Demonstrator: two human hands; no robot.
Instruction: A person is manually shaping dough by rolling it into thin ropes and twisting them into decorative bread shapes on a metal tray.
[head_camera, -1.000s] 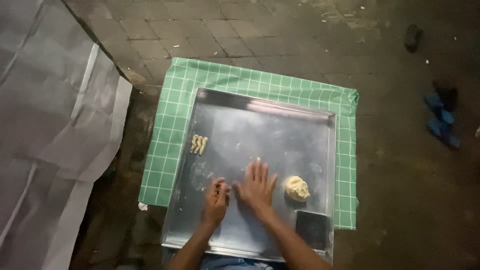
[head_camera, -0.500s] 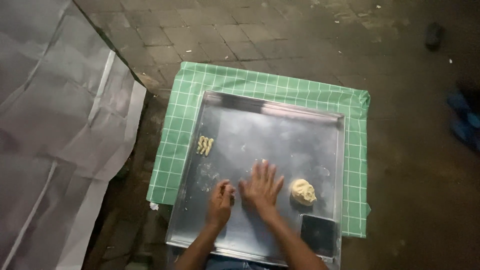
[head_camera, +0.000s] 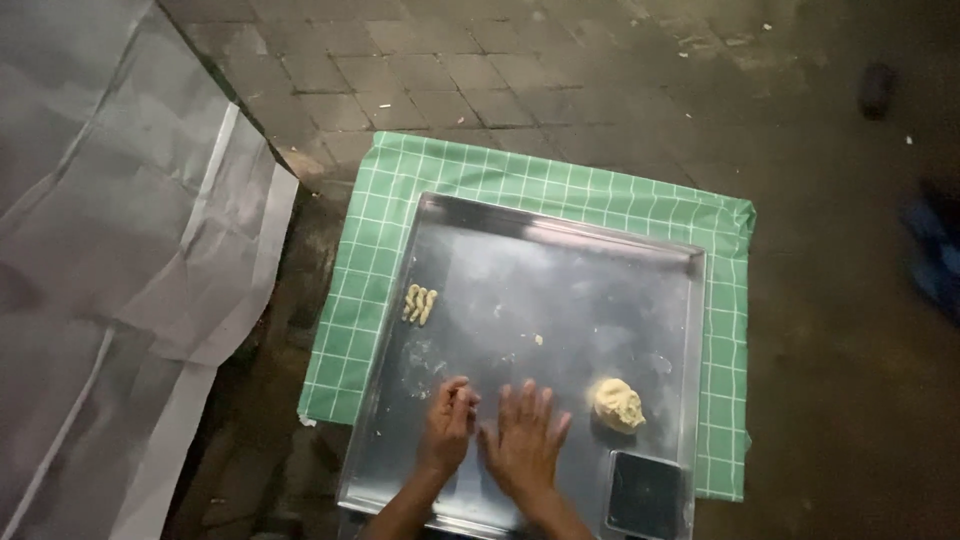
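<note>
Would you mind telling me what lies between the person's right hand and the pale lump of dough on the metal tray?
Nothing: in the head view, only bare tray surface separates the right hand from the pale dough lump.

Both hands (head_camera: 495, 440) flat on steel tray (head_camera: 560, 275) (dough lump (head_camera: 617, 404) beside)

The tray (head_camera: 560, 280) is silver-grey metal with dull, cloudy reflections and pale crumbs scattered on it. Under it lies a cloth (head_camera: 380, 290) of green with a grid of thin white lines. The dough lump (head_camera: 617, 404) is pale yellow, and the small shaped pieces (head_camera: 419, 304) share that cream-yellow colour. A square (head_camera: 645, 494) at the tray's near corner is black. The sheet (head_camera: 110, 280) is translucent grey-white with pale fold lines. The paving (head_camera: 480, 80) is dark grey-brown brick in a staggered pattern.
</note>
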